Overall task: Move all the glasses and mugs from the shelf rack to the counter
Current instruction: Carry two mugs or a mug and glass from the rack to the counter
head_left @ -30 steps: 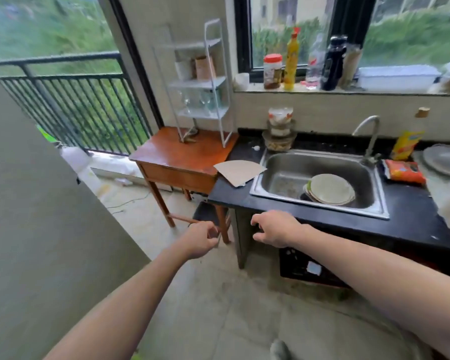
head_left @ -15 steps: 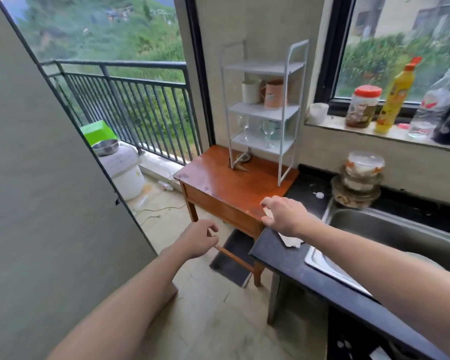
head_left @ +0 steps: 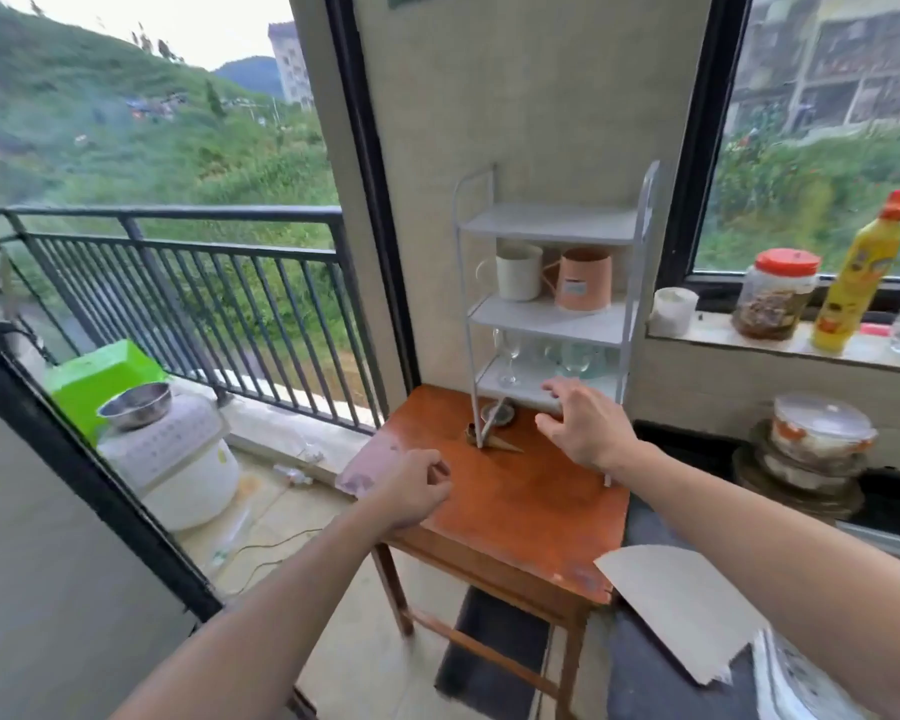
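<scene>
Wooden table (head_left: 515, 501) holds white rack (head_left: 549, 309): two mugs (head_left: 583, 279) middle shelf, stemmed glasses (head_left: 575, 356) bottom. Right hand (head_left: 585, 426) open, empty, near glasses. Left hand (head_left: 417, 491) loosely curled, empty. Risk: tight shelf, reaching fingers could topple the glasses.

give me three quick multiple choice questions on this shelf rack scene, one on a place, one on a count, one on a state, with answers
1. Where do the stemmed glasses stand?
A. top shelf
B. middle shelf
C. bottom shelf

2. How many mugs are on the middle shelf of the shelf rack?
A. one
B. two
C. four

3. What is the right hand doing?
A. holding a mug
B. open and empty in front of the bottom shelf
C. resting on the windowsill

Answers:
1. C, the glasses show under the middle shelf board.
2. B, a white mug and a pink mug stand side by side.
3. B, its fingers are spread with nothing in them; the left hand is empty too.
</scene>
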Motion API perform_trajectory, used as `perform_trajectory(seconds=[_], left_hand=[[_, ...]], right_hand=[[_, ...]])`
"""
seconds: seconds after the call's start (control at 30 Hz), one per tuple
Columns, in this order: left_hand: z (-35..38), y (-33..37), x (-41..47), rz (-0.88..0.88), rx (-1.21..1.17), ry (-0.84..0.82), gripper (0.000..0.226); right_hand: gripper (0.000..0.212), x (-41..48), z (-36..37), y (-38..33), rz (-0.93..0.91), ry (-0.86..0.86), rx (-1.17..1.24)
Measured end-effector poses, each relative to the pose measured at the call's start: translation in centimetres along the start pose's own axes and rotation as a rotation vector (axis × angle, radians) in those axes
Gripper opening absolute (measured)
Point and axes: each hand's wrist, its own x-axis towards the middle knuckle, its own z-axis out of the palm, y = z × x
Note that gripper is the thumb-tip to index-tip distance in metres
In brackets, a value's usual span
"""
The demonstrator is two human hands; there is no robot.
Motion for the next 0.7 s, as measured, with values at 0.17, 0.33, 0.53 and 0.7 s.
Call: perform_trajectory(seconds=[0.17, 0.33, 0.53, 0.7], left_hand=[[-2.3, -0.6, 7.3, 0.066, -0.027, -0.008, 0.02], [-3.0, 0.8, 14.6, 0.143, -0.115, 0.033, 0.019], [-5.7, 3.6, 23.5, 0.192, -0.194, 0.143, 0.029], [-6.6, 3.3, 27.8, 0.229, -0.17, 0.137, 0.031]], right_hand=[[0.056, 6.0, 1.7, -0.8, 0.116, 0.041, 0.12], [0.057, 14.0, 2.6, -0.4, 0.253, 0.145, 0.245], [0.062, 23.5, 3.5, 0.9, 0.347, 0.297, 0.351], [0.056, 28.6, 4.6, 1.6, 0.478, 0.399, 0.481]])
